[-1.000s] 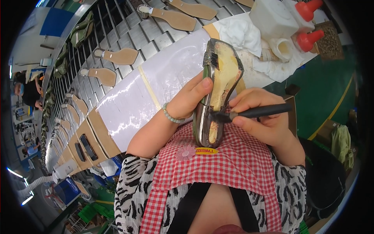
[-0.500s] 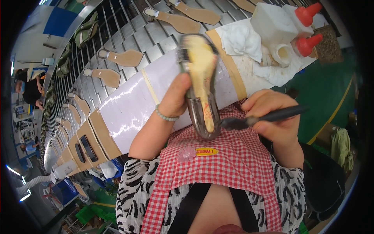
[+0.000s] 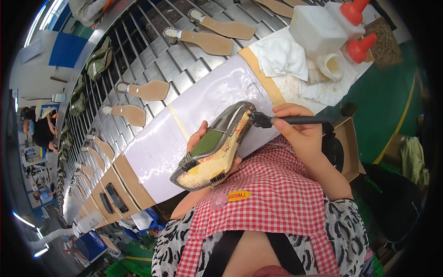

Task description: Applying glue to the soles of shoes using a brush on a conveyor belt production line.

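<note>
A shoe upper point(image 3: 213, 142) on a green last lies tilted in my left hand point(image 3: 197, 137), whose fingers wrap round its far side. Its edging is dark metallic grey, and the cream underside with red marks faces partly toward me. Most of that hand is hidden behind the shoe. My right hand point(image 3: 299, 134) is closed round the handle of a black brush point(image 3: 295, 120). The brush's head touches, or very nearly touches, the underside's edge at the shoe's far right end.
Below the shoe is a pale glossy work sheet point(image 3: 154, 154). Tan soles point(image 3: 207, 42) rest on the slatted metal conveyor beyond, with green shoes point(image 3: 99, 62) farther left. At the back right stand a white container point(image 3: 318, 30), an open pot point(image 3: 331, 67), red-topped bottles point(image 3: 361, 47) and crumpled white cloth point(image 3: 281, 55).
My left hand has turned the shoe, so one end now points away to the right and the other toward me. The brush has moved with my right hand to the far end.
</note>
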Demonstrator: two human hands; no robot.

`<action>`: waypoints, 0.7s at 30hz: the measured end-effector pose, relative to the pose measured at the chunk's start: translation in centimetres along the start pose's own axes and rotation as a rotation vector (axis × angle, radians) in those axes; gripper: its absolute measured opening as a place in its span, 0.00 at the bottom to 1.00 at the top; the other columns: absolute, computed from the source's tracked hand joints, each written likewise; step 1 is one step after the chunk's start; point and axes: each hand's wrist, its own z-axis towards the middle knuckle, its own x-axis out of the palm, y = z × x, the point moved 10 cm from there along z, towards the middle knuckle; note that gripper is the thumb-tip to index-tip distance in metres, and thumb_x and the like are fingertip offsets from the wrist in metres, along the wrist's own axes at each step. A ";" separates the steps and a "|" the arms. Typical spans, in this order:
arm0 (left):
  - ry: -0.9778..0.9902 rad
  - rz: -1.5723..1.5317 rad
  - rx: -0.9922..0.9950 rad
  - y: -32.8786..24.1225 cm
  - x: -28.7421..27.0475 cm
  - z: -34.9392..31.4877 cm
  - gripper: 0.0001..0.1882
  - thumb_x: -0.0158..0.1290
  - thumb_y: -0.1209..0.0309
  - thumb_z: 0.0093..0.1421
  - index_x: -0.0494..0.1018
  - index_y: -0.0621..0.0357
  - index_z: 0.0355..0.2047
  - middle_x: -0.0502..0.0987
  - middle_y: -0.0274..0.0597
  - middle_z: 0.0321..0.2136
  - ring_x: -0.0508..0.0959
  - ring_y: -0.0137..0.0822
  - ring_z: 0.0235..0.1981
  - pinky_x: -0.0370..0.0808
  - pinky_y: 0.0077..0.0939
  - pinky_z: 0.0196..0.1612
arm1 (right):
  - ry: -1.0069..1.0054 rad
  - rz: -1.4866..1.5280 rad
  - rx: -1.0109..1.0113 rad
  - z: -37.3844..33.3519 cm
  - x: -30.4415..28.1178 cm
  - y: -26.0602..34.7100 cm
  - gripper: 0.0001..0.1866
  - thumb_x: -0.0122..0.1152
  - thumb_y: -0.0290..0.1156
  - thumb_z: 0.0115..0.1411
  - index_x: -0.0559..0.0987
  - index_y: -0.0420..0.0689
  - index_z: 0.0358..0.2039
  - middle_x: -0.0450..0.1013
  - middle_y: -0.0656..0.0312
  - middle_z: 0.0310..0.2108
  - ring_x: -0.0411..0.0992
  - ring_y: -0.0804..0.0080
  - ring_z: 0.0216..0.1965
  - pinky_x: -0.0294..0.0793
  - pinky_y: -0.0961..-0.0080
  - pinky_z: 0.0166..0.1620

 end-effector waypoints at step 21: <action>0.067 -0.034 0.025 -0.3 0.0 -0.6 0.57 0.71 0.57 0.39 0.46 0.59 0.61 0.55 0.50 0.57 0.54 0.52 0.63 0.57 0.45 0.64 | 0.183 -0.111 -0.054 -0.9 4.1 0.3 0.08 0.65 0.19 0.50 0.76 0.38 0.31 0.73 0.58 0.32 0.72 0.71 0.35 0.70 0.78 0.39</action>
